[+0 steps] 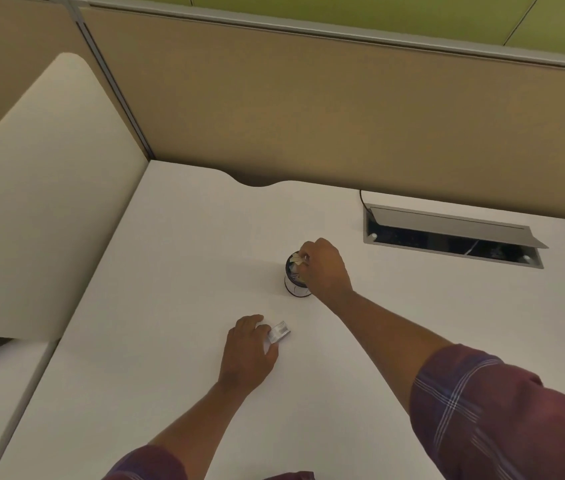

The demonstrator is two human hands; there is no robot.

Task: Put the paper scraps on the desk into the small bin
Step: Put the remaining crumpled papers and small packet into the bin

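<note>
1. Right hand (324,268) over small bin (295,277), grip pinched on pale paper scrap (297,260) at its mouth.
2. Left hand (250,351) on worktop (170,271), grip closed on printed scrap (279,331), nearer than the bin.

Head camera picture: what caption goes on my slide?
Right hand drops a paper scrap into the small bin; left hand pinches another scrap.

Small bin (295,287) rim partly behind right hand (326,268); scraps inside too blurred to ID.
</note>
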